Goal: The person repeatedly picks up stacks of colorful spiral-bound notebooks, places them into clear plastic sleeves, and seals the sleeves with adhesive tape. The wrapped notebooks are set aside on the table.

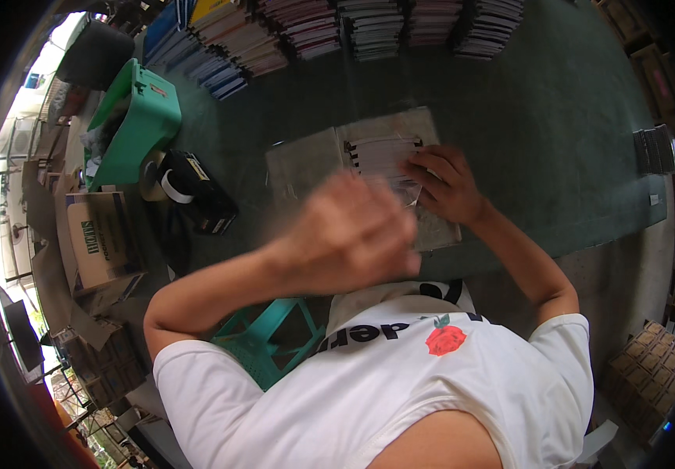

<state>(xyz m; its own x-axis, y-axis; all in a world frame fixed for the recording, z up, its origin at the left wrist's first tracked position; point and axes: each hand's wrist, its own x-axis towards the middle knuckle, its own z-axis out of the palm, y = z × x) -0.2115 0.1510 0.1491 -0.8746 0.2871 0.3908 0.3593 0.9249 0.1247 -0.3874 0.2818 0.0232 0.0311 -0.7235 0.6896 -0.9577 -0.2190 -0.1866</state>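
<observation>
A grey work board (318, 156) lies on the dark green table (525, 125) in front of me. On it rests a clear packet (380, 156) holding a striped card. My right hand (445, 186) sits on the packet's right edge, fingers bent and pinching it down against the board. My left hand (353, 233) is raised above the board's near edge, closer to the camera. It is blurred by motion, its fingers look curled, and I cannot make out anything in it. It hides the near middle of the board.
A black tape dispenser (196, 191) and a green plastic bin (130, 117) stand to the left. Stacks of booklets (353, 27) line the far edge, and a small stack (654, 148) sits at the right. A cardboard box (99, 238) and a teal stool (263, 344) are below left.
</observation>
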